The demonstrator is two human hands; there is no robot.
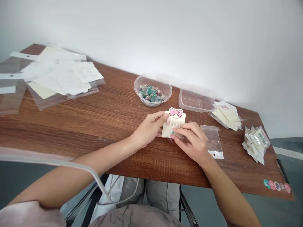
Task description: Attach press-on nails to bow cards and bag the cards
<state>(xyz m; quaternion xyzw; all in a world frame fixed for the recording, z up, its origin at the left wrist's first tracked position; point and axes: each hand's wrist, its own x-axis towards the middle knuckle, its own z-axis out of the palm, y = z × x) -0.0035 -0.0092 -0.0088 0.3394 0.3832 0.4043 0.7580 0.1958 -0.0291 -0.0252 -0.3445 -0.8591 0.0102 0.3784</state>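
My left hand grips a cream display card by its left edge, thumb on the front and fingers behind. The card has a pink bow printed on its cut-out top, with a row of small pale marks or slots below. At the card's lower part, my right hand pinches a small green shiny piece against the card's face. Part of the card's right side is hidden by my right fingers. Just right of that hand lies a clear plastic bag with a white header strip.
Behind the hands stand a round clear bowl of small green and pink pieces and a clear rectangular tray. Cards and bagged cards are stacked rightward. Papers and bags cover the left. Round stickers sit near the right corner.
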